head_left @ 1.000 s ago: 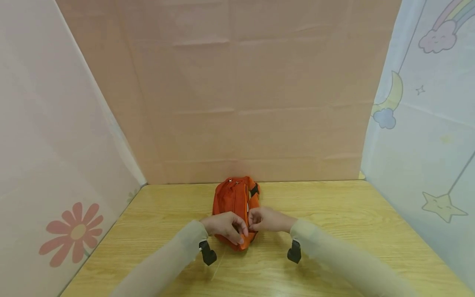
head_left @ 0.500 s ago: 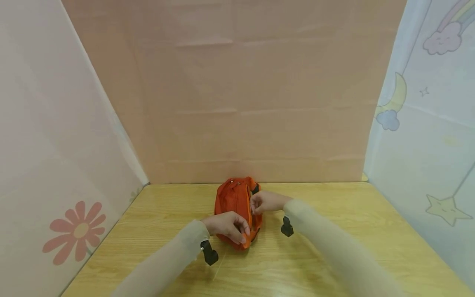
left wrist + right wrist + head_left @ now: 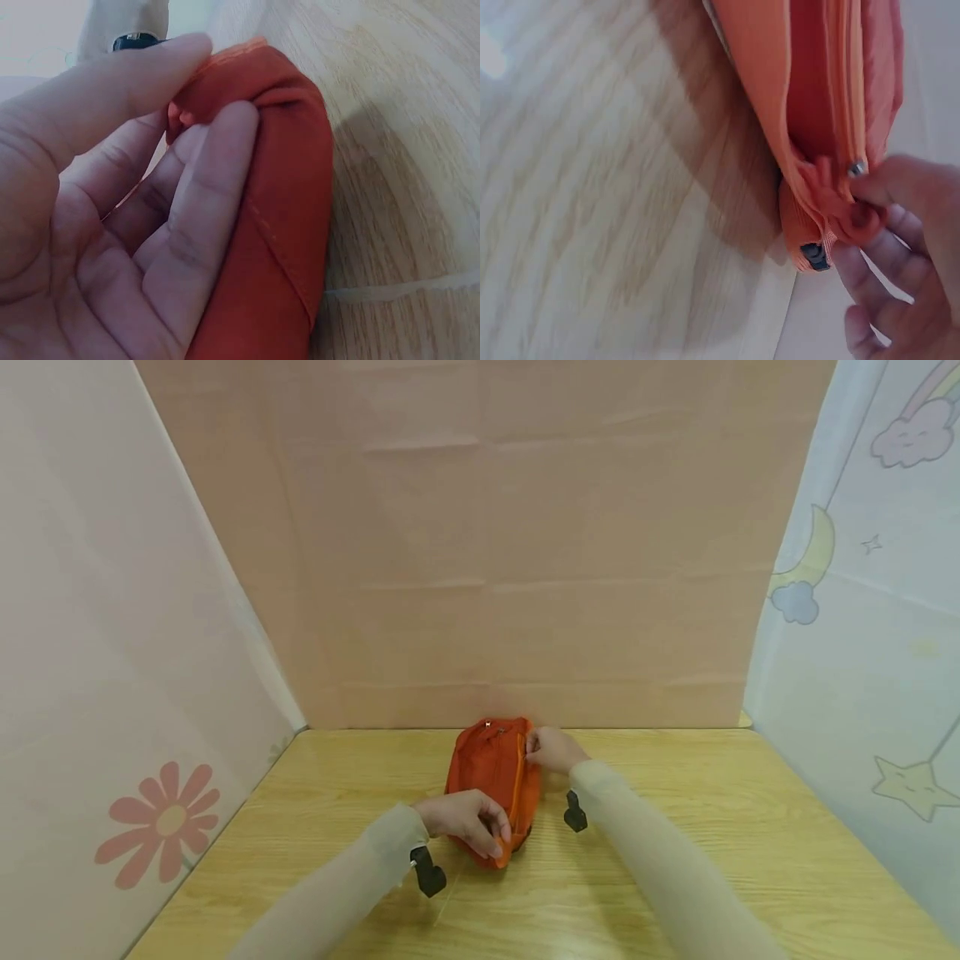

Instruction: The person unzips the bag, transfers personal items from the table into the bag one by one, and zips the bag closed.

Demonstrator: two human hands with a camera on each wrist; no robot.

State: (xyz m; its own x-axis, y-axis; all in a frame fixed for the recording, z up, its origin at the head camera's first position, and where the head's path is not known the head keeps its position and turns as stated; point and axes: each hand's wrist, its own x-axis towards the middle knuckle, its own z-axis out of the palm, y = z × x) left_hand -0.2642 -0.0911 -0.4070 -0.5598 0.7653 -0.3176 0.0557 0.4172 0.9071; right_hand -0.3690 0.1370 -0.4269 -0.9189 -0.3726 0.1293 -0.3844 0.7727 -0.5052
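A red-orange waist bag [image 3: 486, 766] stands on the table, its zipped side turned to the right. My left hand [image 3: 467, 821] pinches the bag's near end; in the left wrist view, the thumb and fingers hold a folded fabric corner [image 3: 247, 71]. At the far end of the long zipper [image 3: 519, 770] is my right hand [image 3: 553, 752]. Close up in the right wrist view, its thumb and fingers pinch at the metal zipper slider [image 3: 856, 169] and the bunched fabric beside it. A pocket gapes along the zipper, showing red lining [image 3: 810, 97]. Fingers partly hide the slider.
Below the right hand's grip shows a black buckle [image 3: 815, 256] on the orange strap. The wood-grain table [image 3: 652, 827] runs back to a pinkish-tan cloth wall [image 3: 540, 568]. Printed cloth walls stand at the left [image 3: 90, 610] and right [image 3: 862, 677].
My right hand has moved away from me along the zipper, from the bag's near end to its far end. The left hand keeps its hold on the near corner. The bag has shifted slightly right.
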